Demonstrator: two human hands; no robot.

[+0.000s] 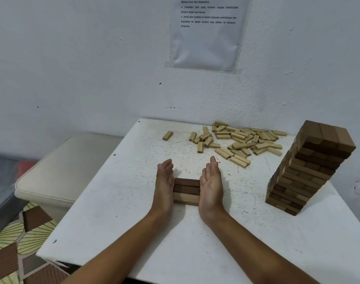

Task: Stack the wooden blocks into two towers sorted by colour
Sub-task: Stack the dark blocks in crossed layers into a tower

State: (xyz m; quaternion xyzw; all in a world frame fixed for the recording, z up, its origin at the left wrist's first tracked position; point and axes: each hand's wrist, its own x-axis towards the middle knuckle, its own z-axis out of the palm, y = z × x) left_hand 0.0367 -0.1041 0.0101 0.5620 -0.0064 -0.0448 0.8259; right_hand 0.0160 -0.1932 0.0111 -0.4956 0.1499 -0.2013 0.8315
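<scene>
Both hands [187, 181] flat against three blocks [186, 190], two dark, one pale

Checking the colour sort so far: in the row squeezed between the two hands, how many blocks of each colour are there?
Dark brown blocks: 2
Light wood blocks: 1
Total: 3, pressed between the left hand and the right hand.
</scene>
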